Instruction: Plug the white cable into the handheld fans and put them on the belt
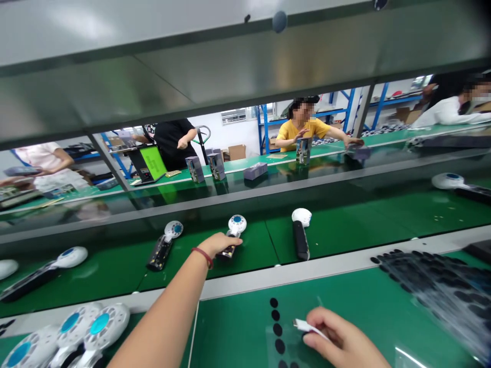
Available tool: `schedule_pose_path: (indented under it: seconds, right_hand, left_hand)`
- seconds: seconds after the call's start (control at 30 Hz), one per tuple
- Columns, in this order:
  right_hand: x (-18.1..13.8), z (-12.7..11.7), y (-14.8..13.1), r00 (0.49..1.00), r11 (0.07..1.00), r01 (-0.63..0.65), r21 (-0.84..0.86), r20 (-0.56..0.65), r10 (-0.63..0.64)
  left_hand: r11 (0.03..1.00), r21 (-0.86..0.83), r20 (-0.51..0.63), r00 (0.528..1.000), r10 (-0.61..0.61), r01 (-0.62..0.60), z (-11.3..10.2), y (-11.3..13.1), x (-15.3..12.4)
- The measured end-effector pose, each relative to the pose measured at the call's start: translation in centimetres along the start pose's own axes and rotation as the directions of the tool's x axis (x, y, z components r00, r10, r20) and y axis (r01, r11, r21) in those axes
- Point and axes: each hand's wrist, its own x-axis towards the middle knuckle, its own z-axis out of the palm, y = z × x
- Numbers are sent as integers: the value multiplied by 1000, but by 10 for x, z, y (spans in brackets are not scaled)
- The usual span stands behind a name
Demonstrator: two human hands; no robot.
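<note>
Head view: white-headed, blue-centred device (233,233) under left hand (217,244).

There is one view only, from a camera worn on the person's head, so no second view overlaps it. It looks forward and down, tilted so the scene slants, higher at the right. Nearest, at the bottom edge, is the green worktable (345,306) with the person's own arms close under the lens. Beyond runs the conveyor belt (345,225), and an overhead shelf (192,61) fills the top. Far across sit other people at a second line.
</note>
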Motion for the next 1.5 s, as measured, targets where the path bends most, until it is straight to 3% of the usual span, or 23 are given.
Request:
schedule_pose_path:
  seconds: [0.1, 0.23, 0.37, 0.43, 0.63, 0.87, 1.03, 1.13, 1.5]
  right_hand:
    - [-1, -6, -12, 999, 981, -44, 189, -22, 49]
    - [-1, -6, -35, 999, 941, -27, 336, -22, 36]
    - [-2, -1, -43, 994, 947, -85, 309, 96, 58]
    - [-3, 1, -43, 992, 966, -101, 236, 103, 78]
    - [-10, 6, -49, 1000, 1000, -11, 0, 0, 11]
    - [-18, 10, -49, 996, 986, 81, -144, -10, -83]
    - [-19, 14, -45, 985, 968, 163, -193, -22, -170]
    - [-20, 16, -44, 978, 955, 194, -226, -25, -205]
    - [-22, 18, -38, 969, 933, 237, -272, -10, -248]
  left_hand:
    - [944, -319, 65, 992, 109, -83, 41, -3, -46]
    - [810, -583, 127, 978, 165, -61, 99, -27, -109]
    - [677, -736, 194, 951, 241, -21, 137, -57, -139]
    - [663, -748, 197, 949, 245, -15, 146, -66, -144]
    - [655, -741, 0, 976, 218, -146, 152, -69, -146]
    - [606, -783, -39, 983, 181, -142, 155, -67, -150]
    - [624, -779, 11, 993, 119, -66, 153, -62, -152]
    - [627, -775, -21, 994, 105, -83, 153, -59, -154]
    - [612, -784, -71, 994, 78, -104, 152, -53, -156]
